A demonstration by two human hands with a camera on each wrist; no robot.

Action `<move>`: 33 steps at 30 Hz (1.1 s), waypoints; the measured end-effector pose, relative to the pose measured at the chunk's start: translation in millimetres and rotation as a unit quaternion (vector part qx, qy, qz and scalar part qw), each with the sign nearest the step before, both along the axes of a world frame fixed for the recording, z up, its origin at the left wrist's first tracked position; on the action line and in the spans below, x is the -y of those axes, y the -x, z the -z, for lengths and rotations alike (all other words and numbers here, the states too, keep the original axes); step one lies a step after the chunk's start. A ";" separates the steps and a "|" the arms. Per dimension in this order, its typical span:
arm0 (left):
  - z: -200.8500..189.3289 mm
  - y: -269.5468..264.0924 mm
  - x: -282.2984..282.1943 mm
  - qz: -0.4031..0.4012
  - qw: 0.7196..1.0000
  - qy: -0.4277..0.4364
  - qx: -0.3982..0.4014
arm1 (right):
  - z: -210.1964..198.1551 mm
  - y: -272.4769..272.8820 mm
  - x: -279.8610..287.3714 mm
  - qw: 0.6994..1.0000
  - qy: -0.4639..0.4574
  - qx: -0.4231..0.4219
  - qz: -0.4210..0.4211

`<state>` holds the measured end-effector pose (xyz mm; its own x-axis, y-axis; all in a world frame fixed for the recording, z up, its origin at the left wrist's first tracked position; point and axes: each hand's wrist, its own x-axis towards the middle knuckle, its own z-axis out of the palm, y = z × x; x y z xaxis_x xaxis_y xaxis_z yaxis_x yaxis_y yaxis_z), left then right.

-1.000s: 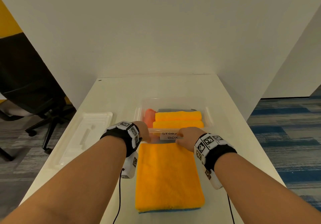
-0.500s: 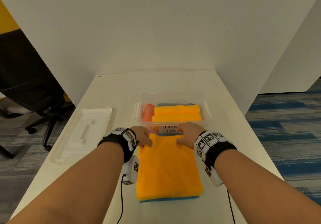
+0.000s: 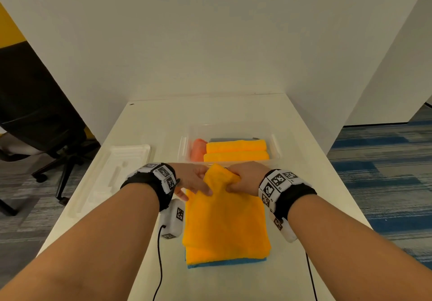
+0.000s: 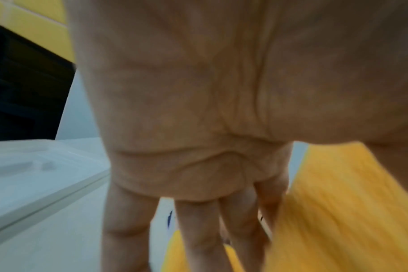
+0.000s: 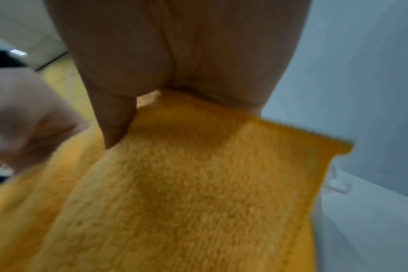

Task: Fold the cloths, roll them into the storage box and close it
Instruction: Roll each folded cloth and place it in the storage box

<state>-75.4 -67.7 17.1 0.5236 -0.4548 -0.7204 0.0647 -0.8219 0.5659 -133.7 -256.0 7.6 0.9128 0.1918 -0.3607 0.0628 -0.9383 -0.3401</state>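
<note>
Head view: orange cloth (image 3: 225, 221) folded on table (image 3: 149, 123) before storage box (image 3: 275, 146), far edge pinched up by left hand (image 3: 194, 181) and right hand (image 3: 245, 179). Left wrist: fingers (image 4: 198, 230) extended, slightly spread. Right wrist: thumb clamping soft, light, limp pile; best held at corners.

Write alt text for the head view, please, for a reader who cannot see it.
Two hands, left hand and right hand, lift the far edge of a folded orange terry cloth on a white table. Behind it stands an open clear plastic storage box holding rolled cloths.
</note>
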 end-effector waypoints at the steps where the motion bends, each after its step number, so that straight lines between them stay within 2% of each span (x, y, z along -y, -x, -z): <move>1: 1.0 5.2 -0.5 0.019 0.999 -0.033 -0.010 | -1.9 0.3 3.0 1.000 -0.019 0.007 0.021; 5: 5.2 19.1 -2.4 0.037 0.993 -0.108 -0.032 | -10.0 0.7 12.7 0.995 -0.051 0.020 0.083; 7: 6.2 19.3 -5.1 -0.007 0.994 -0.108 -0.008 | -12.7 0.2 15.2 0.991 -0.061 0.031 0.111; 10: 6.8 11.8 -9.9 -0.110 0.992 -0.055 0.009 | -13.5 -1.4 17.7 0.983 -0.060 0.022 0.173; 13: 12.0 2.2 -11.8 -0.179 0.982 -0.039 0.054 | -3.4 -1.5 19.6 0.976 -0.045 -0.044 0.210; 16: 17.5 2.3 -8.5 -0.188 0.973 -0.068 0.118 | 14.3 3.1 19.6 0.959 -0.064 -0.126 0.244; 19: 25.6 4.2 -5.7 -0.219 0.967 -0.052 0.117 | 24.3 11.3 20.3 0.934 -0.122 -0.195 0.272; 23: 26.8 2.5 -2.5 -0.274 0.955 -0.014 0.115 | 26.2 13.4 27.3 0.913 -0.170 -0.205 0.309; 27: 24.9 9.7 -1.4 -0.247 0.965 -0.039 0.080 | 28.8 12.2 29.2 0.940 -0.067 -0.174 0.287; 33: 31.6 16.2 -0.8 -0.201 0.976 -0.077 0.022 | 35.5 17.3 31.5 0.949 -0.013 -0.211 0.234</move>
